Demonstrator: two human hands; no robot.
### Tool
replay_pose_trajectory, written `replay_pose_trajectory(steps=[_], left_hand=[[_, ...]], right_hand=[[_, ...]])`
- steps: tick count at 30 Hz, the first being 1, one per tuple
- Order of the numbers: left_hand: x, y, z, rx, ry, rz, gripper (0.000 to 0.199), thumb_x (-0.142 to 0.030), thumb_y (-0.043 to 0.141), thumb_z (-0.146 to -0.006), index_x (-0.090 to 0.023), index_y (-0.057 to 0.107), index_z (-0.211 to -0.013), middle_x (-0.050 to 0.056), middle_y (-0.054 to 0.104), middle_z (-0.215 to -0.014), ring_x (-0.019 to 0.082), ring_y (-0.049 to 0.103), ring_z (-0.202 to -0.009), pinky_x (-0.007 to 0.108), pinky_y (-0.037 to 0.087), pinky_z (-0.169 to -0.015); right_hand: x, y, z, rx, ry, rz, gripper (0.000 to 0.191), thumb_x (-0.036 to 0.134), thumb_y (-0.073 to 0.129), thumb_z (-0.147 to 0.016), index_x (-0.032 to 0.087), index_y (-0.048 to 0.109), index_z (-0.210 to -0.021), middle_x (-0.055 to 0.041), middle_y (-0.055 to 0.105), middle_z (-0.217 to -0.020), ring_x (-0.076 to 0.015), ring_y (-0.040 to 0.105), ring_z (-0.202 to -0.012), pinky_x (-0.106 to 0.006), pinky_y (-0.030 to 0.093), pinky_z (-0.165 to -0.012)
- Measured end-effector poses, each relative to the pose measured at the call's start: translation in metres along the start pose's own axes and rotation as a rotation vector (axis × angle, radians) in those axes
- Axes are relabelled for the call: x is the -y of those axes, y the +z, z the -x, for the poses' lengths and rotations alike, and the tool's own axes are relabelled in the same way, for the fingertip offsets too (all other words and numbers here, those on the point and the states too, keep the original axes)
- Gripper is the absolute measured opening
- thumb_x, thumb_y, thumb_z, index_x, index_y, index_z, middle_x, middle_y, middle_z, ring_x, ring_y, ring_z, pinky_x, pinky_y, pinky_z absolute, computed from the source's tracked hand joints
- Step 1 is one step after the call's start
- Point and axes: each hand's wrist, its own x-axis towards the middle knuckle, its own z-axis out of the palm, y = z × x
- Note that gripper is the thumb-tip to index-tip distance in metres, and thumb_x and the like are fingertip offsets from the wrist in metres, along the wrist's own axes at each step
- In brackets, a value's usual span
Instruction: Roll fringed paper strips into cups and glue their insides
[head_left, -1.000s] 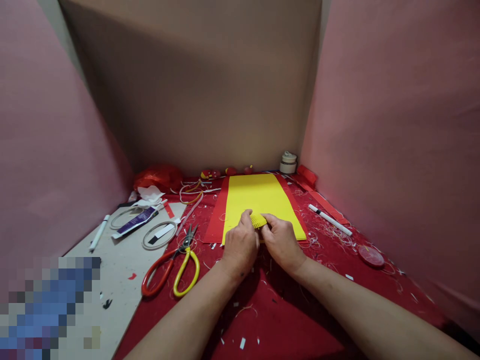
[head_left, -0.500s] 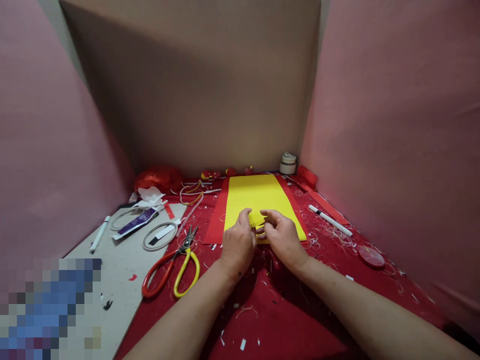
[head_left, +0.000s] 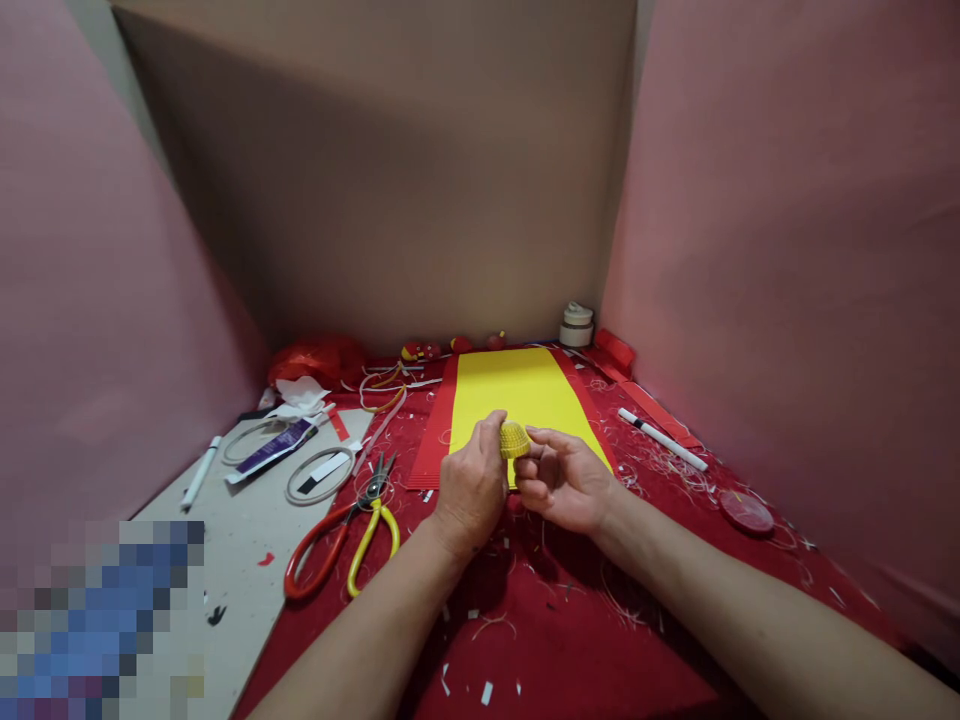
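Note:
Between the fingers of both hands is a small yellow ribbed piece [head_left: 514,440], rounded like a cup or dome. My left hand [head_left: 474,487] pinches it from the left, with the thumb and fingers closed. On its right side my right hand [head_left: 564,478] holds the edge with the fingertips, the palm turned partly up and the fingers curled. Behind and beneath the hands lies a flat stack of yellow sheets [head_left: 517,385] on top of wider red sheets [head_left: 431,440].
Scissors [head_left: 375,490] with red and yellow handles lie left of my hands. Rings, a purple packet [head_left: 274,447] and a white pen [head_left: 201,473] are on the grey board [head_left: 247,560]. At right are a marker [head_left: 662,440] and round lid [head_left: 746,512]. Scraps litter the red cloth [head_left: 570,640].
The yellow piece has turned between my fingers and now shows its rounded, ribbed side. My right hand has rolled palm-up and moved slightly lower; my left hand has shifted a little left.

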Motion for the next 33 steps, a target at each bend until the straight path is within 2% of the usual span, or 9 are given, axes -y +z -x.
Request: replay_pose_trajectory(steps=[5,9,11,13,16,18,20,24,33], left_hand=[[0.0,-0.001,0.0,0.019,0.023,0.072,0.038,-0.012,0.035,-0.085,-0.013,0.043,-0.122,0.013,0.063,-0.103,0.019,0.064,-0.084,0.025,0.047,-0.066],[-0.001,-0.002,-0.001,0.05,-0.053,0.273,0.055,-0.006,0.039,-0.076,-0.015,0.034,-0.13,0.014,0.057,-0.115,0.02,0.061,-0.092,0.028,0.048,-0.074],[-0.002,-0.003,-0.002,0.05,-0.171,0.472,0.061,-0.004,0.041,-0.07,-0.015,0.033,-0.13,0.013,0.056,-0.115,0.018,0.06,-0.088,0.03,0.048,-0.075],[-0.002,-0.004,-0.006,0.092,-0.356,0.788,0.05,-0.006,0.043,-0.07,-0.013,0.042,-0.12,0.01,0.059,-0.102,0.014,0.06,-0.077,0.028,0.049,-0.067],[0.0,-0.01,-0.014,0.244,-0.68,1.344,0.021,-0.02,0.049,-0.075,-0.013,0.051,-0.094,0.003,0.057,-0.071,0.011,0.054,-0.054,0.02,0.041,-0.043],[0.002,-0.015,-0.018,0.359,-0.821,1.63,0.018,-0.029,0.052,-0.077,-0.012,0.053,-0.083,-0.001,0.051,-0.06,0.008,0.048,-0.045,0.017,0.034,-0.035],[0.005,-0.019,-0.02,0.444,-0.906,1.818,0.021,-0.033,0.054,-0.078,-0.012,0.055,-0.079,-0.003,0.048,-0.057,0.005,0.043,-0.041,0.015,0.032,-0.034],[0.009,-0.023,-0.019,0.52,-1.014,1.971,0.018,-0.028,0.059,-0.077,-0.011,0.056,-0.08,-0.004,0.048,-0.057,0.003,0.042,-0.041,0.013,0.033,-0.037],[0.007,-0.023,-0.018,0.531,-0.999,2.048,0.014,-0.024,0.057,-0.081,-0.01,0.056,-0.077,-0.005,0.044,-0.053,0.0,0.035,-0.037,0.011,0.031,-0.034]], right_hand=[[-0.001,-0.001,0.003,0.142,0.038,-0.045,0.018,0.027,0.053,-0.078,0.016,0.049,-0.064,0.0066,0.042,-0.041,-0.0051,0.032,-0.03,-0.018,0.025,-0.034],[-0.001,-0.004,0.004,0.198,-0.006,-0.05,0.023,0.026,0.058,-0.076,0.017,0.043,-0.061,0.0087,0.039,-0.043,-0.0028,0.031,-0.032,-0.016,0.025,-0.034],[0.0,-0.005,0.004,0.205,-0.048,-0.05,0.023,0.026,0.06,-0.075,0.017,0.043,-0.062,0.0091,0.039,-0.044,-0.0026,0.031,-0.032,-0.016,0.025,-0.035],[0.002,-0.006,0.003,0.198,-0.077,-0.044,0.023,0.025,0.061,-0.075,0.017,0.044,-0.063,0.0091,0.039,-0.044,-0.0029,0.03,-0.033,-0.016,0.026,-0.035],[0.003,-0.006,0.003,0.182,-0.108,-0.023,0.022,0.024,0.063,-0.073,0.017,0.045,-0.064,0.0093,0.037,-0.043,-0.0034,0.028,-0.034,-0.016,0.026,-0.035],[0.003,-0.006,0.002,0.178,-0.145,-0.008,0.021,0.022,0.064,-0.073,0.017,0.045,-0.065,0.0099,0.034,-0.043,-0.0033,0.025,-0.034,-0.015,0.024,-0.035],[0.004,-0.007,0.001,0.18,-0.168,0.02,0.019,0.021,0.065,-0.072,0.017,0.047,-0.067,0.0103,0.032,-0.043,-0.0033,0.023,-0.035,-0.015,0.023,-0.035],[0.004,-0.009,-0.001,0.189,-0.171,0.079,0.016,0.021,0.066,-0.072,0.016,0.05,-0.07,0.0105,0.03,-0.043,-0.0039,0.022,-0.036,-0.015,0.022,-0.035],[0.003,-0.011,0.0,0.217,-0.11,0.076,0.015,0.024,0.063,-0.073,0.017,0.05,-0.069,0.0091,0.033,-0.044,-0.0049,0.023,-0.036,-0.017,0.024,-0.036]])
